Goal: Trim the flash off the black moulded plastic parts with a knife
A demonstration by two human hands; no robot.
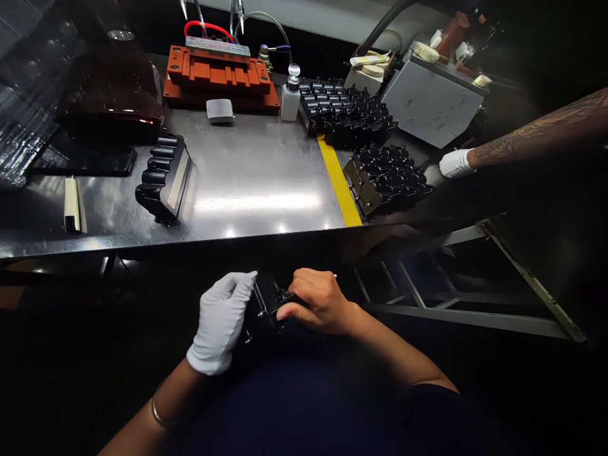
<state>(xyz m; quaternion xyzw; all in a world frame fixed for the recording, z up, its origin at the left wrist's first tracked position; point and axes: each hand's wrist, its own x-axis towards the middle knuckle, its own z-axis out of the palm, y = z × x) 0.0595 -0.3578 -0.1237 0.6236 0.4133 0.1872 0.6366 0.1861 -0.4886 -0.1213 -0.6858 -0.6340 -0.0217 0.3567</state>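
My left hand (221, 316), in a white glove, grips a black molded part (265, 297) by its left side, in front of the bench edge. Small shiny pins stick out of the part. My right hand (320, 301) is bare and curled closed at the part's right side, its thumb against it. A small pale tip shows above the right knuckles; the rest of what those fingers hold is hidden. On the bench beyond stands a similar black part (166, 177) with a row of rounded ridges and a pale flat side.
The metal bench (247, 171) carries an orange fixture (218, 79), a pump bottle (290, 95), a grey block (220, 111) and a yellow strip (338, 180). Right of it lie black ridged parts (389, 180). A co-worker's gloved hand (456, 164) reaches in near a grey box (432, 95).
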